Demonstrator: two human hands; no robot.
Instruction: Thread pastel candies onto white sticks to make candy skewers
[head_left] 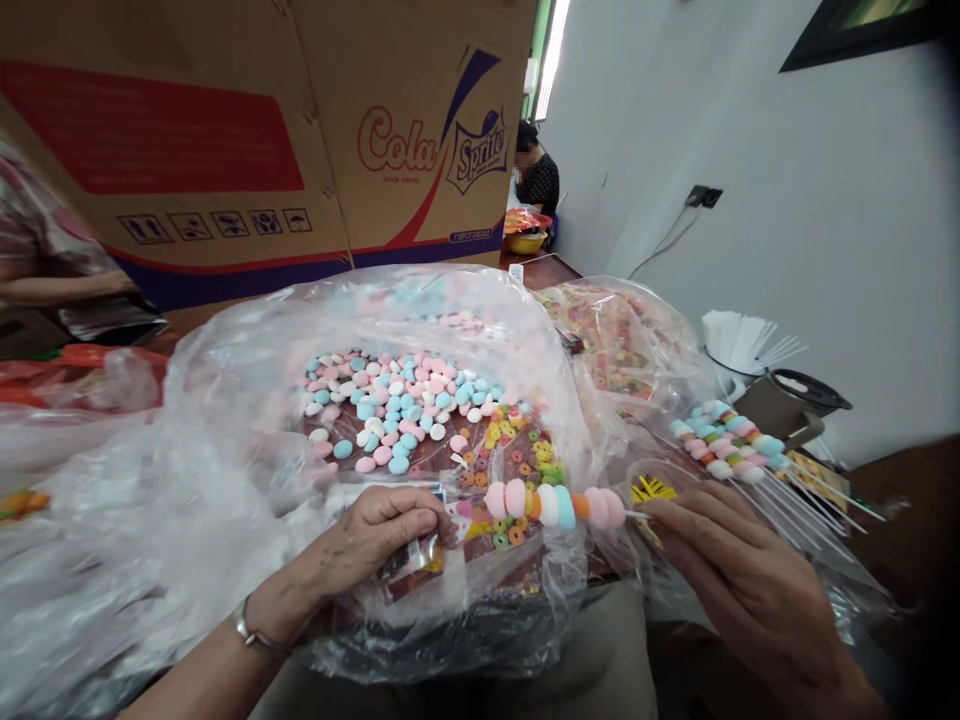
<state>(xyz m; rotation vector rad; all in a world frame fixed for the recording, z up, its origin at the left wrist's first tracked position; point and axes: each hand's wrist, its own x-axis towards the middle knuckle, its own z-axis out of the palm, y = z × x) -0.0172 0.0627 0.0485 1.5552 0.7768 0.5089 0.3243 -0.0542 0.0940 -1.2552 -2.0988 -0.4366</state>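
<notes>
My right hand [739, 560] pinches the white stick of a candy skewer [555, 505], which lies level and points left. Pink, white, blue and orange pieces are threaded along it. At the skewer's tip, my left hand [390, 520] is closed on a small printed clear plastic bag [457, 520]. Whether the tip is inside the bag or just in front of it, I cannot tell. Behind both hands, pink, blue and white candies [397, 400] are heaped in a large open clear plastic bag [240, 340]. Small ring candies [532, 455] in yellow, green and orange lie beside them.
A big cardboard box [247, 130] stands behind the bag. At the right are finished-looking candy skewers [727, 440], white sticks [739, 340], a grey jug [799, 405] and yellow ties [651, 489]. One person [538, 175] sits at the back; another [52, 250] is at left.
</notes>
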